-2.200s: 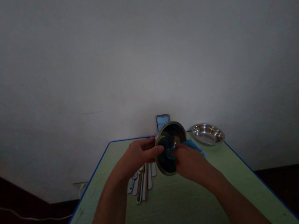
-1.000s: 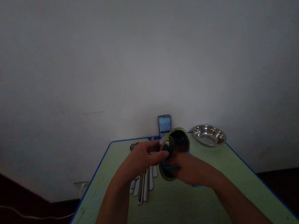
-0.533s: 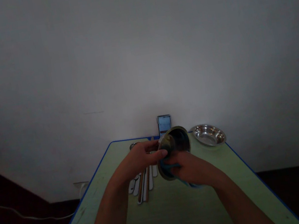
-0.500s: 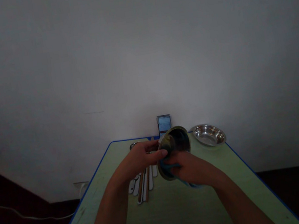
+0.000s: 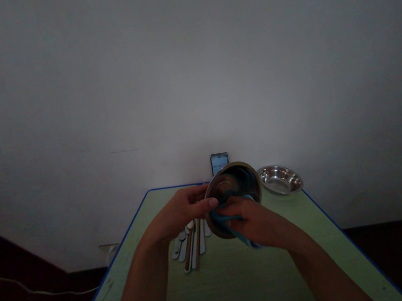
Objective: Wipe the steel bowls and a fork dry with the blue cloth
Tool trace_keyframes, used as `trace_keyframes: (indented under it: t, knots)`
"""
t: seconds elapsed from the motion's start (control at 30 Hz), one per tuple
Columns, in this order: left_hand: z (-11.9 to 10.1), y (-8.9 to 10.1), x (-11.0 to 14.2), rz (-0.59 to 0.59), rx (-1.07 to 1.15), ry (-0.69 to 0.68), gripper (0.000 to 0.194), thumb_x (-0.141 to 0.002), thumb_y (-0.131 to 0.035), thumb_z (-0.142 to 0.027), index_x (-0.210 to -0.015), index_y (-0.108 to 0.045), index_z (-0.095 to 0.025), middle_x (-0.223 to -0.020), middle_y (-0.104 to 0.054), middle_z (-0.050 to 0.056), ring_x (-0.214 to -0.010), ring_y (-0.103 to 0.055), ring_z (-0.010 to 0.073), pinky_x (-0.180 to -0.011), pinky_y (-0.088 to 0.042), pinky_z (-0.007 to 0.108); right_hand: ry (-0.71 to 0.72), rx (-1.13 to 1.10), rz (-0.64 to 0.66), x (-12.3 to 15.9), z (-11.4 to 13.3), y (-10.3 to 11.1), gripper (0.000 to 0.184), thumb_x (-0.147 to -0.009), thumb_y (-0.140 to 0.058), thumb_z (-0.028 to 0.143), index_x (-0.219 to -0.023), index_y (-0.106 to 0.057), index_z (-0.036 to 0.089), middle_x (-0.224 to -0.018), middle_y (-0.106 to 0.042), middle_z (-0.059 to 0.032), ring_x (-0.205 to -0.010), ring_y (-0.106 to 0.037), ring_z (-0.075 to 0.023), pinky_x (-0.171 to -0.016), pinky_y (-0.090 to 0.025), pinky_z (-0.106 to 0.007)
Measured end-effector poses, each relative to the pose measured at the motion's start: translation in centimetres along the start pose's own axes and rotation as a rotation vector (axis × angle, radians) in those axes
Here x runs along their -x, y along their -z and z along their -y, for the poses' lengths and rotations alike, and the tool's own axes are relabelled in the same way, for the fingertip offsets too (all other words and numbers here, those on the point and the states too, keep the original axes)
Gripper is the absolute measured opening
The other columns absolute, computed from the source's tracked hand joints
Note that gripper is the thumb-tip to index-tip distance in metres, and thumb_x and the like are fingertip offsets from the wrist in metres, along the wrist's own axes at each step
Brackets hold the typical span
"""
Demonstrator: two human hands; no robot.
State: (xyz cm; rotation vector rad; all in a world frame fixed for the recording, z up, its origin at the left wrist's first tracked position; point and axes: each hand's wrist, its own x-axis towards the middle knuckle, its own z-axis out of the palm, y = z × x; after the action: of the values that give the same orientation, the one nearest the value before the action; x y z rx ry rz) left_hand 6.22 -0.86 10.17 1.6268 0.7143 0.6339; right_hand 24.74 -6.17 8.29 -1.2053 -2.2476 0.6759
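My left hand (image 5: 182, 212) grips the left rim of a steel bowl (image 5: 236, 179) that is held up above the table, tilted with its inside facing me. My right hand (image 5: 256, 223) is closed on a blue cloth (image 5: 222, 217) pressed against the bowl's lower inside edge. Part of the cloth hangs below my right hand.
A green table (image 5: 222, 284) with a blue edge runs toward a white wall. Several utensils (image 5: 190, 241) lie in a row under my left hand. A second steel bowl (image 5: 280, 179) sits at the far right corner. A phone (image 5: 219, 162) leans on the wall.
The bowl has turned to face me more and risen slightly. My right hand with the cloth has shifted along the lower rim of the bowl.
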Motion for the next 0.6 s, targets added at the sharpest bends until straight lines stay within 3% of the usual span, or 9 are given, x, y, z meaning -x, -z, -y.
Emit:
trace_keyframes:
  t: [0.3,0.6]
  knots:
    - [-0.20,-0.03,-0.06,-0.024,-0.004,-0.024,0.039,-0.076,-0.066,-0.031,-0.113,-0.066,-0.021,-0.106,-0.071,0.003,-0.097,-0.063,0.0221,-0.080,-0.047,0.028,0.020,-0.074,-0.039,-0.13,0.30,-0.07,0.022,-0.083,-0.046,0.010,-0.089,-0.066,0.017,-0.095,-0.064,-0.0022,-0.090,-0.058,-0.0144,-0.084,-0.042,-0.027]
    - [0.15,0.06,0.04,-0.077,-0.045,-0.042,0.041,-0.076,-0.066,-0.034,-0.114,-0.066,-0.020,-0.097,-0.073,0.004,-0.090,-0.064,0.0213,-0.077,-0.048,0.029,-0.062,-0.010,-0.039,0.19,0.33,-0.55,0.022,-0.082,-0.047,0.012,-0.091,-0.066,0.019,-0.096,-0.064,-0.0043,-0.091,-0.058,-0.0166,-0.085,-0.042,-0.030]
